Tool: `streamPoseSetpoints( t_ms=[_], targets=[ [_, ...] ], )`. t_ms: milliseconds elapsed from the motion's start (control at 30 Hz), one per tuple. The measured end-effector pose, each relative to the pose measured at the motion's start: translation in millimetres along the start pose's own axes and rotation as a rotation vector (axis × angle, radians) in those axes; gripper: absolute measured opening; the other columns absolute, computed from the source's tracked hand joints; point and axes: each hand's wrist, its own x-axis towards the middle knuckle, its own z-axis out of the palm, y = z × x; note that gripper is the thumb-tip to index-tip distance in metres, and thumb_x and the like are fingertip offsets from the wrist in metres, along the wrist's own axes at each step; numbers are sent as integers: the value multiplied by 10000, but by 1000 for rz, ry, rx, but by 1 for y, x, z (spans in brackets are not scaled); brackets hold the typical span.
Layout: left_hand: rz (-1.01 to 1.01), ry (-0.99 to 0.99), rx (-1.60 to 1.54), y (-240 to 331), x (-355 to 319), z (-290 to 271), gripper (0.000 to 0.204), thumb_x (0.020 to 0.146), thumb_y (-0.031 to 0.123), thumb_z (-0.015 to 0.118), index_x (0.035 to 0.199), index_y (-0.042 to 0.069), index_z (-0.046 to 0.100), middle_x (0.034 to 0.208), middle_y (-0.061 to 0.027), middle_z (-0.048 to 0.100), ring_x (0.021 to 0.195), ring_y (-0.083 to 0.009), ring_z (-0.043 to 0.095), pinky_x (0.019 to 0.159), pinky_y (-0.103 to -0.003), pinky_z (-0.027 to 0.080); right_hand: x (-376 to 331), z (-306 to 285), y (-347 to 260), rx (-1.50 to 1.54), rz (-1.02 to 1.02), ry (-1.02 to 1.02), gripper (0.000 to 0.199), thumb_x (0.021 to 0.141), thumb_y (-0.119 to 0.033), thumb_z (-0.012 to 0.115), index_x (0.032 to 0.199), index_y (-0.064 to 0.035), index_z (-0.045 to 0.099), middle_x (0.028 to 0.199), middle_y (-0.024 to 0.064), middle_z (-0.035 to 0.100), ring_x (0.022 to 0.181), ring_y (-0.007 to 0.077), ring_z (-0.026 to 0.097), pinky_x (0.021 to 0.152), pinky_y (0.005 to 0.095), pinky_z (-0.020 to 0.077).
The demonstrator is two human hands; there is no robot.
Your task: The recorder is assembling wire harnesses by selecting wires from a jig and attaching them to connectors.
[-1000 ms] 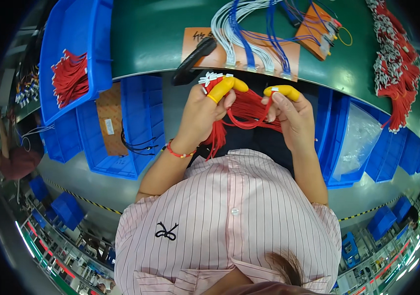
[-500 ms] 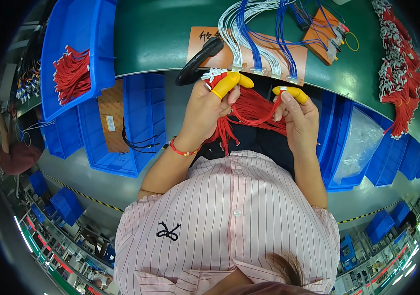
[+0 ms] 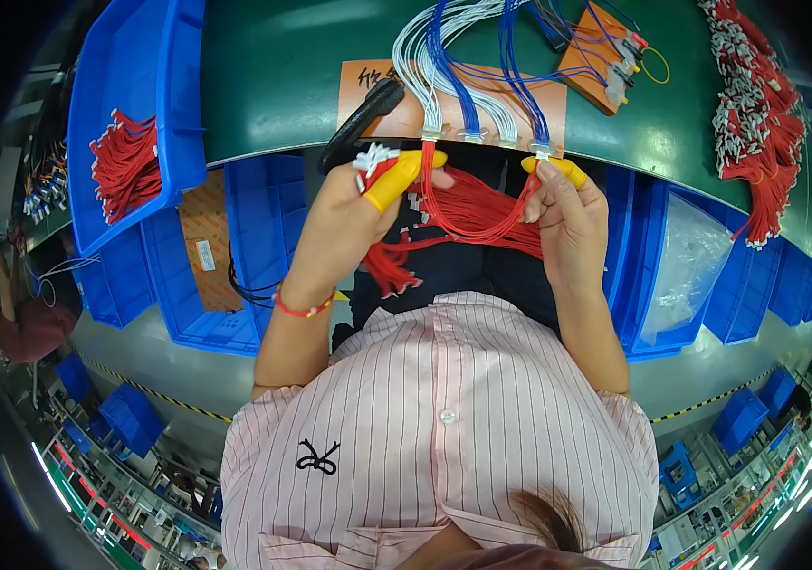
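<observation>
My left hand (image 3: 358, 204), with yellow finger cots, is closed around a bunch of red wire harnesses (image 3: 389, 271) whose white connectors (image 3: 377, 160) stick out above the fingers. My right hand (image 3: 569, 204) pinches one end of a looped red cable (image 3: 477, 237), its white plug (image 3: 541, 152) against the socket at the end of the blue wires (image 3: 512, 90). The loop's other end meets the clear socket (image 3: 431, 134) of the leftmost white wires (image 3: 404, 57). More red harnesses (image 3: 482, 199) lie across my lap behind the loop.
The sockets sit along the front edge of the green table (image 3: 273, 76), on an orange sheet (image 3: 358, 100). A black handle-like piece (image 3: 368, 119) juts over the edge. An orange block (image 3: 596, 66) stands behind. Red harnesses (image 3: 762, 123) pile at right; a blue bin (image 3: 182, 123) holds others at left.
My left hand has moved left, away from the loop, whose left end now meets the white-wire socket. My right hand has brought the other plug up to the blue-wire socket. The view has shifted slightly.
</observation>
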Motion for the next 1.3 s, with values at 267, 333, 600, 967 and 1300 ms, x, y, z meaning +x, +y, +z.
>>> streamPoseSetpoints(
  t_ms=[267,333,600,967,1300],
  targets=[
    [122,184,195,15,-37,-11,256,978,95,486,1130,-40,643,833,-25,680,575,17,384,517,-188,322,0,0,-4,83,57,-31,183,926,-123,624,995,44,653,789,81,653,554,102,540,568,249,466],
    [105,127,143,17,-38,-14,266,985,104,475,1133,-38,644,860,-32,681,591,15,395,526,-186,326,1,-2,0,214,92,-69,179,924,-121,623,995,40,656,808,82,661,562,98,533,573,238,455],
    [99,65,400,-17,-16,-10,252,992,131,468,1114,7,651,744,14,582,582,-26,410,543,-210,322,2,-2,5,230,106,-37,212,948,-165,594,1003,29,658,866,72,674,620,89,547,610,223,453],
    [146,24,-462,-41,23,26,324,1027,203,430,1173,-64,543,897,-119,635,746,-156,585,720,-311,479,-32,-39,49,-1533,-674,-493,234,765,-206,719,862,-1,658,891,105,567,888,274,533,756,380,413],
    [55,-179,-552,-35,17,21,287,1034,209,411,948,-25,554,550,42,359,449,-54,282,426,-232,206,-30,-41,8,-1272,-312,-529,228,907,-206,597,888,10,667,834,156,610,785,328,601,701,414,465]
  ],
)
